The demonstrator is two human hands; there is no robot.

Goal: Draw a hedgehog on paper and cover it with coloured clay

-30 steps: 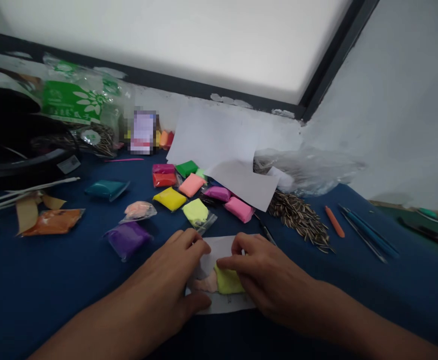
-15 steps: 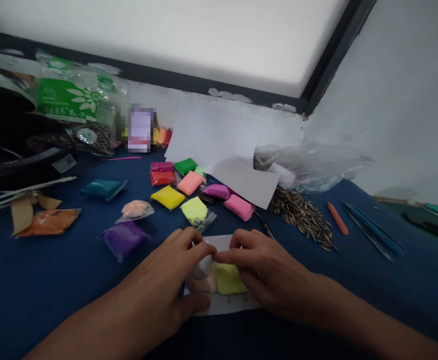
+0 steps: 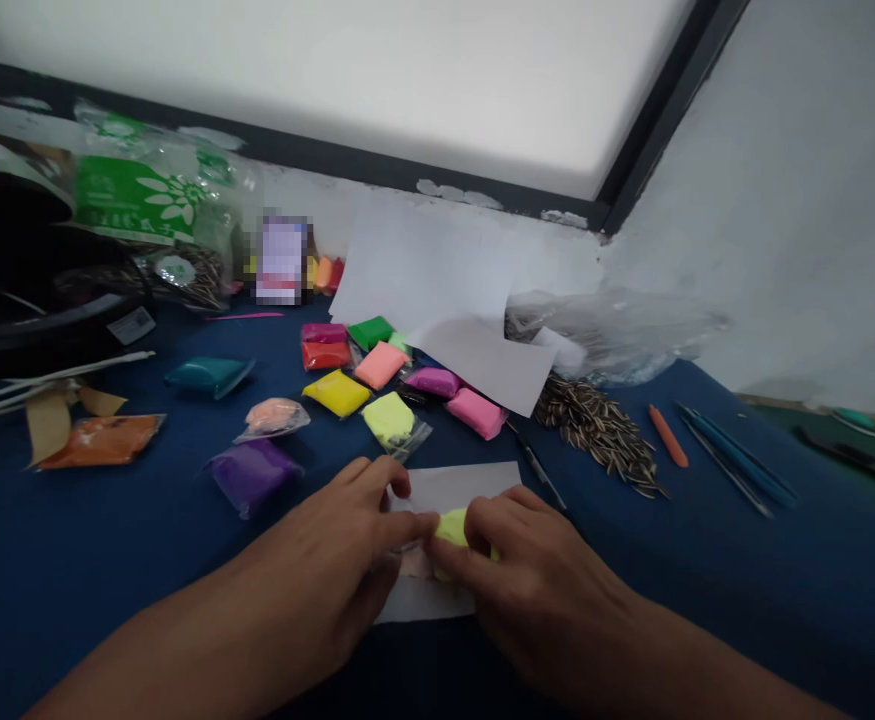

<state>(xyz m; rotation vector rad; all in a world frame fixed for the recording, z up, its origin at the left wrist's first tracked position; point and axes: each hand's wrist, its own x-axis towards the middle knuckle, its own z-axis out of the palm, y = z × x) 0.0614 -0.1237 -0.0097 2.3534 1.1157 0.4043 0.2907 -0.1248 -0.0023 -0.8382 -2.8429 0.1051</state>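
A sheet of white paper (image 3: pixel 474 480) lies before me, bearing flattened modelling clay. Its yellow patch (image 3: pixel 452 526) borders a pale peach patch (image 3: pixel 416 563) on the left. My left hand (image 3: pixel 373 535) is closed, its index fingertip pressing at the seam between the colours and its thumb tucked below. On the yellow clay, my right hand (image 3: pixel 501 545) has its fingers curled, with the index tip meeting the left one. The hands cover much of the clay, so its full outline is hidden.
Several bagged clay packs lie beyond, including a purple one (image 3: pixel 253 475) and a yellow one (image 3: pixel 337 393). A pen (image 3: pixel 538 467) and loose sunflower seeds (image 3: pixel 602 435) are to the right, then an orange stick (image 3: pixel 667 436) and blue tweezers (image 3: pixel 737 455). Paper sheets (image 3: pixel 422 260) lean on the wall.
My right hand has shifted slightly down and left over the yellow clay, its fingers curling more. The paper's upper right corner now shows. My left fingertips have come lower onto the seam.
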